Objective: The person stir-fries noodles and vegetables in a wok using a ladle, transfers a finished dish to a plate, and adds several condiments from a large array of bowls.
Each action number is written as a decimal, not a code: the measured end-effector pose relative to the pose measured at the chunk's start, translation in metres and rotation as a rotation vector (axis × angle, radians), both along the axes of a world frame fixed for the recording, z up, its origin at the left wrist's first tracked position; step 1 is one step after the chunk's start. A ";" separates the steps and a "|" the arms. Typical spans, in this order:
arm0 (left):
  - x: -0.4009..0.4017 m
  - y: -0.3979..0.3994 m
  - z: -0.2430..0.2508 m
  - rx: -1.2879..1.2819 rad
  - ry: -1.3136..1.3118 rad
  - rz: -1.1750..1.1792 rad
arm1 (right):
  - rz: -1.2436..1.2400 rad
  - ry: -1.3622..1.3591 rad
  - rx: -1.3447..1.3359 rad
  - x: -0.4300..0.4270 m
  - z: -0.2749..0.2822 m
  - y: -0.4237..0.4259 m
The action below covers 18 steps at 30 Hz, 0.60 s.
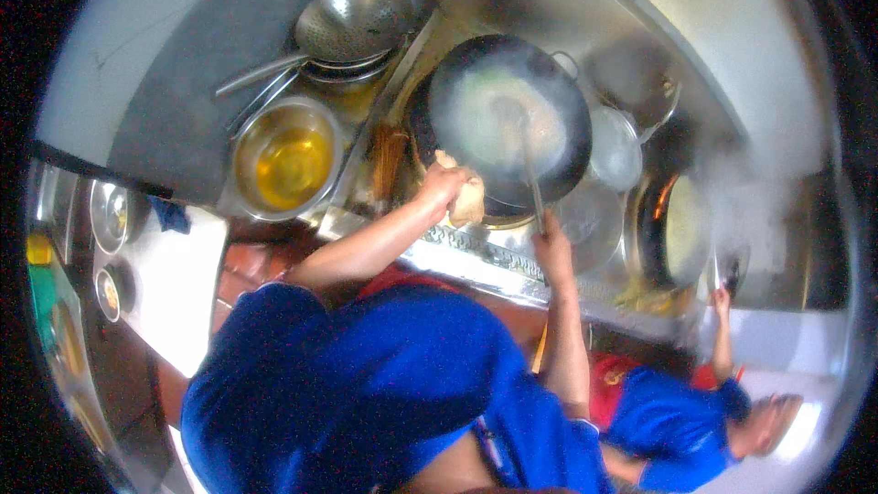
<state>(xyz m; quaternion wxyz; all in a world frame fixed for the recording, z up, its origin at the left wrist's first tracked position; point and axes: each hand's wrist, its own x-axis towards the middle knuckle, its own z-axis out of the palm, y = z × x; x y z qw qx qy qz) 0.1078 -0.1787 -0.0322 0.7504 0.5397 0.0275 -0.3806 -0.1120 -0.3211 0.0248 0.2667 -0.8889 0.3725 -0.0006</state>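
A large dark wok (576,171) stands on the range before me, with steam over the pale, partly greenish contents inside. At its near left rim, my left hand (446,189) is closed around a folded tan cloth (468,204). My right hand (553,247) grips the handle of a metal ladle (531,168) at the near right of the wok. The ladle's handle reaches into the wok, where steam and liquid blur its head. Left of the wok stands a steel bowl of yellow oil (291,168), and behind it a perforated strainer (353,20) rests over a container.
A bamboo brush (389,158) lies between bowl and wok. To the right are a round metal pan (616,147) and another steaming wok (651,230). A co-worker (675,418) in blue stands at far right. A white table (178,288) with bowls is at left.
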 end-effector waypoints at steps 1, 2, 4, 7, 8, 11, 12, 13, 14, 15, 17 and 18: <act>0.002 0.003 -0.003 0.019 0.023 -0.013 | -0.081 -0.049 0.169 0.013 0.015 0.001; 0.004 0.005 -0.007 0.019 0.026 0.003 | -0.164 -0.094 0.338 0.020 0.023 0.002; 0.005 0.001 -0.005 0.062 0.012 -0.122 | -0.126 -0.214 0.191 0.011 -0.014 -0.020; 0.003 0.002 -0.007 0.003 -0.005 -0.070 | -0.073 -0.349 -0.064 0.013 -0.036 -0.018; 0.003 0.001 -0.010 0.005 -0.005 -0.070 | -0.076 -0.361 -0.120 0.012 -0.042 -0.013; 0.008 -0.002 -0.029 0.084 0.047 -0.109 | -0.255 -0.226 0.502 0.024 -0.030 0.012; 0.008 -0.003 -0.032 0.061 0.061 -0.101 | -0.376 -0.334 0.838 0.026 -0.013 0.028; 0.007 -0.004 -0.031 0.039 0.072 -0.095 | -0.379 -0.337 0.841 0.024 -0.005 0.032; 0.005 -0.005 -0.029 0.043 0.070 -0.101 | -0.435 -0.456 1.066 0.022 -0.001 0.034; 0.003 -0.005 -0.021 -0.003 0.074 -0.075 | -0.490 -0.581 1.291 0.018 0.003 0.036; 0.003 -0.001 -0.012 -0.041 0.078 -0.045 | -0.533 -0.660 1.406 0.011 0.019 0.045; 0.003 0.000 -0.009 -0.069 0.078 -0.062 | -0.522 -0.631 1.346 0.006 0.031 0.051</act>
